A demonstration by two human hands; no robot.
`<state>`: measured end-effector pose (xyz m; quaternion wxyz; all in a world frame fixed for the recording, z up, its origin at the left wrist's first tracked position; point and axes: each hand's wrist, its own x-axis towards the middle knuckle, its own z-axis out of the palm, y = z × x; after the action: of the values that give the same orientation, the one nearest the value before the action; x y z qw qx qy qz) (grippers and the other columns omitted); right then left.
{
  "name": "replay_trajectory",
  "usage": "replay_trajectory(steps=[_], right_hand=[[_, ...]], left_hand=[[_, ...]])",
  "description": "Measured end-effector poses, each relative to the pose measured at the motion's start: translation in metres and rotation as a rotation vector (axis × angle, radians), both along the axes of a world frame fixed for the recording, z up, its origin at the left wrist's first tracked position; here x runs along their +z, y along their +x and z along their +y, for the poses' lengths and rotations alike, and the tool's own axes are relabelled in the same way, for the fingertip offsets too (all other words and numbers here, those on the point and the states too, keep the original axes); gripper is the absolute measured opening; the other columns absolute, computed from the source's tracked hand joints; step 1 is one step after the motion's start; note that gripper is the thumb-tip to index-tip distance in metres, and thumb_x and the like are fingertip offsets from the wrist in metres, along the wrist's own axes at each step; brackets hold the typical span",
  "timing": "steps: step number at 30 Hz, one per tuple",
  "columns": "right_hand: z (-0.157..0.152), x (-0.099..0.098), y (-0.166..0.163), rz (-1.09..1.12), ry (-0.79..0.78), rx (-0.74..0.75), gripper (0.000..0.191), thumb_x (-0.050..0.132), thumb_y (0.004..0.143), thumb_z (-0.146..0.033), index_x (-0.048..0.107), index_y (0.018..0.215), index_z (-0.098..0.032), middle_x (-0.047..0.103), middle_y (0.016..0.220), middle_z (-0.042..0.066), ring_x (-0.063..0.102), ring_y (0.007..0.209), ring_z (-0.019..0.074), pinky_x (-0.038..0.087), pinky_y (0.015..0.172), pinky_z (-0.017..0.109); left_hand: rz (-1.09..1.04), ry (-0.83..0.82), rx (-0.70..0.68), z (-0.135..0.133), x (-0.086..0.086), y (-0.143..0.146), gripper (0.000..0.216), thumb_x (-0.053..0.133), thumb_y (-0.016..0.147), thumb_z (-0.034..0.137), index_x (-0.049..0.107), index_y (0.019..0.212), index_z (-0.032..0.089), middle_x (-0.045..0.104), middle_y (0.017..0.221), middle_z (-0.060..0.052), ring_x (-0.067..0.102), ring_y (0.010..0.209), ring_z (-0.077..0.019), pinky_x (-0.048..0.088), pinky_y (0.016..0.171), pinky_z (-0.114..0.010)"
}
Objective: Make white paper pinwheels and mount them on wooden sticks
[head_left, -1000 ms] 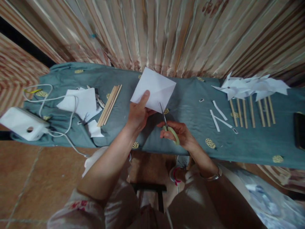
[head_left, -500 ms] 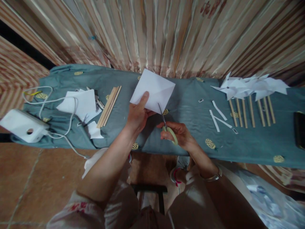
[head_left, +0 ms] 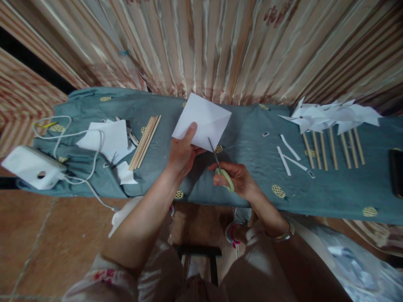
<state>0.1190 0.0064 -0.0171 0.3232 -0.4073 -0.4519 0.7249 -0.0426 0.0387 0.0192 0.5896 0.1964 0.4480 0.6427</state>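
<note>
A square white sheet of paper with a faint crease is pinched in my left hand, thumb on top and fingers beneath. My right hand grips a pair of scissors with pale green handles. Their blades meet the paper near its lower corner, with the visible blade lying over the sheet. Whether the other blade is under the paper is hidden. Both hands are above the cloth-covered table, close to its middle.
On the patterned green cloth, wooden sticks and white paper pieces lie left, beside a white power bank-like box with a cable. Paper strips and paper pinwheels on sticks lie right. A curtain hangs behind.
The view has shifted very slightly. Both hands, the paper and the scissors keep nearly the same positions.
</note>
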Motion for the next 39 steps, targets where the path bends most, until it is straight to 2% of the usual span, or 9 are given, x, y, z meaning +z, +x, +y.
replay_trajectory(steps=[8,12,19,23,30,33,36,39], right_hand=[[-0.0005,-0.0007,-0.0017,0.006,-0.032,-0.027,0.036,0.094,0.05,-0.037,0.076,0.077,-0.022,0.065,0.056,-0.006,0.059,0.049,0.0091,0.045,0.046,0.02],[-0.0009,-0.0016,-0.0017,0.009,-0.008,-0.014,0.035,0.092,0.054,-0.04,0.076,0.079,-0.021,0.066,0.056,-0.004,0.059,0.05,0.0096,0.047,0.048,0.02],[-0.0004,-0.0044,0.0007,-0.031,0.023,0.012,0.041,0.091,0.057,-0.047,0.075,0.084,-0.02,0.063,0.059,-0.004,0.059,0.053,0.0104,0.048,0.051,0.022],[-0.0001,-0.0038,0.0,-0.052,0.006,0.012,0.044,0.091,0.055,-0.047,0.073,0.083,-0.019,0.062,0.058,-0.005,0.057,0.051,0.0095,0.045,0.048,0.022],[0.0002,-0.0053,-0.0013,-0.015,0.01,0.006,0.044,0.091,0.055,-0.048,0.072,0.084,-0.02,0.064,0.057,-0.004,0.057,0.051,0.0092,0.046,0.049,0.022],[0.0001,-0.0068,-0.0011,-0.026,0.018,0.001,0.043,0.091,0.056,-0.048,0.072,0.083,-0.02,0.063,0.056,-0.005,0.056,0.05,0.009,0.045,0.048,0.021],[0.0,-0.0068,-0.0011,-0.028,0.002,-0.013,0.044,0.092,0.055,-0.048,0.073,0.083,-0.02,0.064,0.055,-0.004,0.057,0.05,0.0091,0.045,0.048,0.021],[0.0,-0.0059,-0.0011,-0.013,-0.018,-0.008,0.045,0.092,0.054,-0.048,0.073,0.083,-0.02,0.065,0.057,-0.004,0.058,0.051,0.0096,0.046,0.048,0.021]], left_hand=[[0.004,0.007,-0.012,-0.0015,-0.0006,0.0004,0.019,0.078,0.08,0.038,0.07,0.089,0.024,0.076,0.083,-0.001,0.074,0.093,-0.0232,0.061,0.071,-0.033],[0.007,-0.022,-0.027,-0.002,-0.0036,0.0018,0.021,0.08,0.077,0.039,0.07,0.087,0.024,0.077,0.082,-0.001,0.074,0.09,-0.0245,0.061,0.071,-0.034],[0.02,-0.03,-0.032,-0.0017,-0.0019,0.0018,0.019,0.077,0.08,0.035,0.068,0.092,0.024,0.075,0.079,0.001,0.074,0.083,-0.0196,0.059,0.068,-0.029],[0.02,-0.04,-0.039,-0.0027,-0.0001,0.0023,0.01,0.07,0.086,0.031,0.066,0.092,0.023,0.075,0.08,0.001,0.073,0.079,-0.0173,0.058,0.069,-0.028],[0.047,-0.07,-0.06,-0.0034,-0.0042,0.0019,0.022,0.08,0.073,0.039,0.07,0.086,0.024,0.076,0.078,-0.001,0.073,0.09,-0.026,0.058,0.072,-0.035],[0.049,-0.061,-0.046,-0.003,-0.0044,0.0022,0.024,0.081,0.071,0.039,0.07,0.088,0.025,0.077,0.081,-0.001,0.072,0.092,-0.0268,0.058,0.071,-0.035],[0.058,-0.07,-0.043,-0.0032,-0.0045,0.0031,0.023,0.079,0.073,0.039,0.07,0.088,0.024,0.077,0.082,-0.002,0.072,0.086,-0.0242,0.058,0.068,-0.033],[0.034,-0.056,-0.053,-0.0037,-0.006,0.004,0.023,0.08,0.073,0.038,0.069,0.086,0.023,0.075,0.077,0.001,0.069,0.071,-0.0184,0.057,0.063,-0.03]])
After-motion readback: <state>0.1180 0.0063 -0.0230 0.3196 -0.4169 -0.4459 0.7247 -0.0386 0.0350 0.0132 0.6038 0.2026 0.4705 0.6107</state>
